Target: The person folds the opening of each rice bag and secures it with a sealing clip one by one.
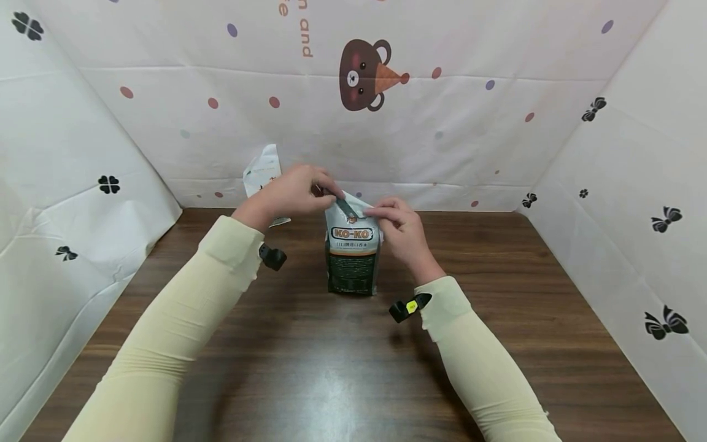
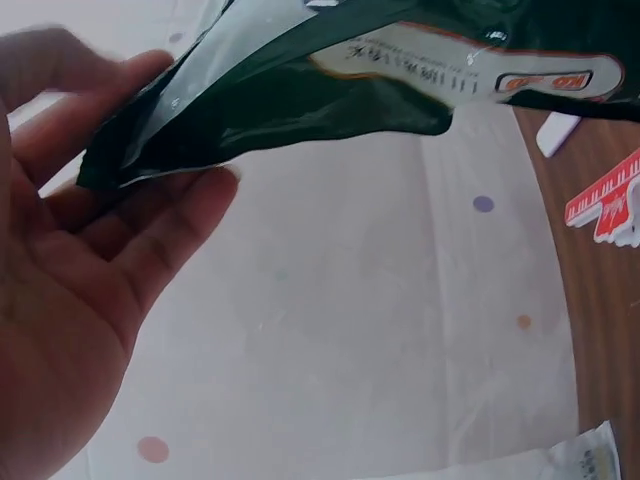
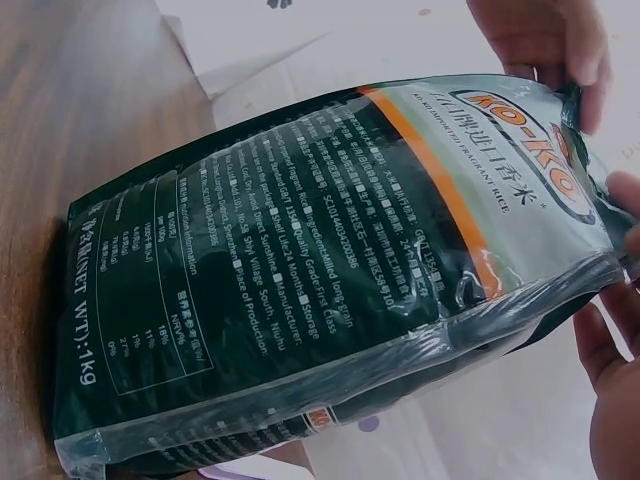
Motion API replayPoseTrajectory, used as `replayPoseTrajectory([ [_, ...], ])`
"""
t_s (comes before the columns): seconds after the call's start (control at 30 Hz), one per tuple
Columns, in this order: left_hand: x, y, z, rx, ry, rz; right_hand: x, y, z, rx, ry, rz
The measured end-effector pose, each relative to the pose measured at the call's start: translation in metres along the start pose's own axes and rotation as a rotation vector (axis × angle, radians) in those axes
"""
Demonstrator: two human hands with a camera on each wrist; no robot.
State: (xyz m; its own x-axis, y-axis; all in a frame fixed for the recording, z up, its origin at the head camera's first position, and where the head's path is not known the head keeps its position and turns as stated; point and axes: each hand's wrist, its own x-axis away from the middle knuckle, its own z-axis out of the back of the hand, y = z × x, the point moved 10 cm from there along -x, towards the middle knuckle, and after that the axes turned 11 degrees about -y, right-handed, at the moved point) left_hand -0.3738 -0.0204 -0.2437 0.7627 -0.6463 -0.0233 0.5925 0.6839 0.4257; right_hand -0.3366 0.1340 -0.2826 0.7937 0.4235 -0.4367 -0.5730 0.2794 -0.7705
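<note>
A green and silver KO-KO rice bag [image 1: 352, 258] stands upright on the table, with its top folded over. At its upper left corner, my left hand [image 1: 298, 191] holds the dark folded flap between thumb and fingers. My right hand [image 1: 402, 230] pinches the top edge on the other side. Up close in the left wrist view, the left hand [image 2: 90, 230] has its fingers behind the corner of the bag [image 2: 270, 110]. The right wrist view shows the printed face of the rice bag [image 3: 290, 250]; the fingers of the right hand [image 3: 620, 370] are partly cut off by the frame.
A white packet [image 1: 262, 175] leans against the back wall sheet, partly behind my left hand. Beyond the bag, a red and white toothed piece [image 2: 610, 205] and a small white piece [image 2: 556, 132] lie on the wooden table [image 1: 331, 380]. Patterned sheets enclose the back and sides.
</note>
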Motion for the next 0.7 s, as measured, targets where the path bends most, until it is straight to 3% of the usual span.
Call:
replayPoseTrajectory([
  [0.17,0.0,-0.001,-0.002,0.025,0.052,-0.001,0.002,0.0,0.0,-0.041,-0.017,0.0],
  [0.4,0.004,-0.008,-0.003,0.143,0.101,0.04,-0.01,0.028,-0.003,-0.022,-0.046,0.024],
  [0.7,0.006,-0.013,-0.003,0.223,0.142,0.042,-0.03,0.027,-0.012,0.046,-0.136,-0.142],
])
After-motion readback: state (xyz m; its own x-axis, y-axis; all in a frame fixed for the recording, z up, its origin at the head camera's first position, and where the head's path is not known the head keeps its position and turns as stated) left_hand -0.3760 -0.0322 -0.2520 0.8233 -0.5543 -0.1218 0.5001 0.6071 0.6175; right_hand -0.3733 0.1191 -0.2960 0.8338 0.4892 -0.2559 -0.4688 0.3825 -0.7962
